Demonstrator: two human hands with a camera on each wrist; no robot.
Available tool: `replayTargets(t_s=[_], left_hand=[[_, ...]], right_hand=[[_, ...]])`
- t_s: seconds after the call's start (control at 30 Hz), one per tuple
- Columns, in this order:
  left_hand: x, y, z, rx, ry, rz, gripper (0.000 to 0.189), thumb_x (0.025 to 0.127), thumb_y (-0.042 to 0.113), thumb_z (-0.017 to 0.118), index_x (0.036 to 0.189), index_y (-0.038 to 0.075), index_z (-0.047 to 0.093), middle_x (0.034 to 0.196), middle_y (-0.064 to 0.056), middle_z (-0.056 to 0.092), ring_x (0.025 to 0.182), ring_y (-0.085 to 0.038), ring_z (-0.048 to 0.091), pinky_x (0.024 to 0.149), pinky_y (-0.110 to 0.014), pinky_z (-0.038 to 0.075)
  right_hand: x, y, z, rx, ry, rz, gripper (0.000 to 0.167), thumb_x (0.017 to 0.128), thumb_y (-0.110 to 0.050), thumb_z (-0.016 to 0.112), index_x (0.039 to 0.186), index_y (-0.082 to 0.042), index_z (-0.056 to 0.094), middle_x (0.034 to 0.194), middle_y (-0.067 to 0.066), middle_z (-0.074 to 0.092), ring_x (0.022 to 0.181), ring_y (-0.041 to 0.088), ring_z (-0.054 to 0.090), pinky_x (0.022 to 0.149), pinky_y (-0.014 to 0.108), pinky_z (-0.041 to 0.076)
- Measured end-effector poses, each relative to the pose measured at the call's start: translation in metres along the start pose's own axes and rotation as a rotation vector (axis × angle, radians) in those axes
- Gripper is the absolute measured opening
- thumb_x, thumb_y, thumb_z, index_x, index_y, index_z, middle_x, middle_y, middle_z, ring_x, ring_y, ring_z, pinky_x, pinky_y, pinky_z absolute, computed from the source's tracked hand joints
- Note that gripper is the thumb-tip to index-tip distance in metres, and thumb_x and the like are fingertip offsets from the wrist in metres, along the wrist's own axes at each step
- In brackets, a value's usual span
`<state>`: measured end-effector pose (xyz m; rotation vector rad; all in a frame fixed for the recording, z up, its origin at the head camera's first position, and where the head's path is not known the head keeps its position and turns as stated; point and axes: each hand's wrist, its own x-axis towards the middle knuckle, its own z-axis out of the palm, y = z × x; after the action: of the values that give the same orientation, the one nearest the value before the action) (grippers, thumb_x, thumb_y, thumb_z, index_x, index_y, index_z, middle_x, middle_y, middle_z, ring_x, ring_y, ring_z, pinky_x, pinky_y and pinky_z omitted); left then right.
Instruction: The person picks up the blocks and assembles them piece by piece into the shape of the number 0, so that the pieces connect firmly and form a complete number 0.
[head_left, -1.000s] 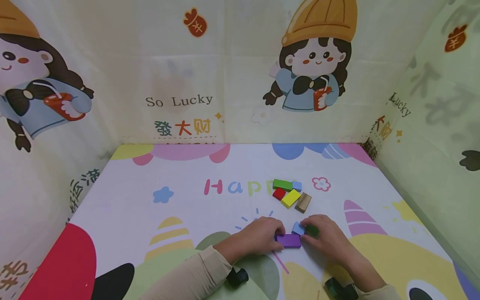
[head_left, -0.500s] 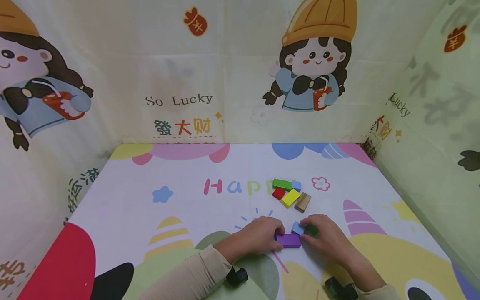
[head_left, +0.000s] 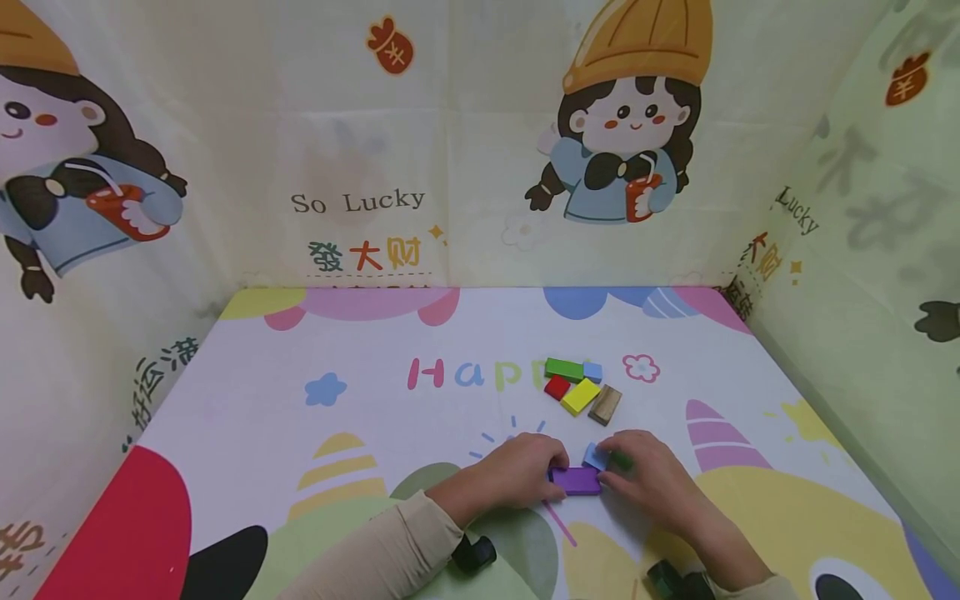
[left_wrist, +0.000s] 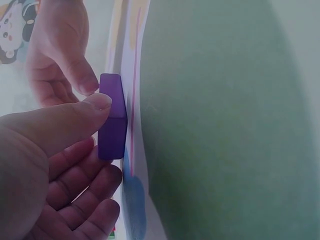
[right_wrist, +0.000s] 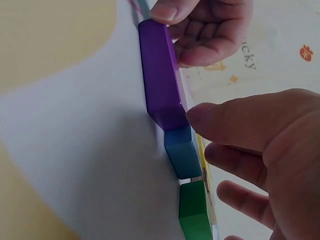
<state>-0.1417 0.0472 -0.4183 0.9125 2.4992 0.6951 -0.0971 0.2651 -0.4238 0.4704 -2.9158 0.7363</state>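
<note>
A purple block (head_left: 577,481) lies flat on the table. My left hand (head_left: 521,468) pinches its left end, the thumb (left_wrist: 97,102) over the near side and fingers behind. At the other end, the thumb of my right hand (head_left: 652,475) touches or nearly touches the purple block's corner. A small light blue block (right_wrist: 183,152) sits against the purple block's right end, angled toward the back. Beside it, a green block (right_wrist: 195,210) is partly covered by my right hand in the head view. The right fingers reach over these two without visibly closing round either.
Farther back lie another green block (head_left: 564,370), a small blue block (head_left: 592,372), a red block (head_left: 557,387), a yellow block (head_left: 581,397) and a brown wooden block (head_left: 605,405). Printed cloth walls (head_left: 480,167) border the printed table (head_left: 255,400).
My right hand shifts very slightly, and the small blue and green blocks beside it show a little less in the head view. The left hand stays on the purple block.
</note>
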Motion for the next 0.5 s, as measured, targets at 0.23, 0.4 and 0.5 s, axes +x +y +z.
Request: replayTargets(t_s=[0.23,0.4,0.5], left_hand=[[-0.0008,-0.0002,-0.0005,-0.004,-0.004,-0.002,0.027,0.086,0.024,0.082,0.109,0.014,0.07,0.094,0.011,0.062,0.083,-0.004,0.052,0.079,-0.02,0.046],[-0.0006,0.0001,-0.0009,-0.003,-0.002,-0.002,0.027,0.086,0.024,0.081,0.108,0.015,0.07,0.094,0.011,0.062,0.082,-0.004,0.052,0.079,-0.02,0.046],[-0.0011,0.0007,-0.0015,-0.005,-0.004,-0.002,0.026,0.086,0.024,0.081,0.108,0.014,0.07,0.093,0.011,0.062,0.082,-0.004,0.052,0.079,-0.02,0.046]], right_hand=[[-0.0011,-0.0011,0.003,-0.008,0.027,-0.03,0.031,0.077,-0.01,0.086,0.104,-0.011,0.071,0.106,0.0,0.068,0.105,0.026,0.061,0.092,0.05,0.05],[-0.0017,-0.0026,0.0045,-0.012,0.047,-0.052,0.031,0.076,-0.01,0.087,0.102,-0.011,0.071,0.105,-0.001,0.068,0.104,0.026,0.061,0.091,0.05,0.05],[-0.0012,-0.0032,0.0051,-0.006,0.044,-0.048,0.03,0.076,-0.011,0.087,0.102,-0.011,0.072,0.104,-0.001,0.068,0.105,0.026,0.061,0.091,0.05,0.05]])
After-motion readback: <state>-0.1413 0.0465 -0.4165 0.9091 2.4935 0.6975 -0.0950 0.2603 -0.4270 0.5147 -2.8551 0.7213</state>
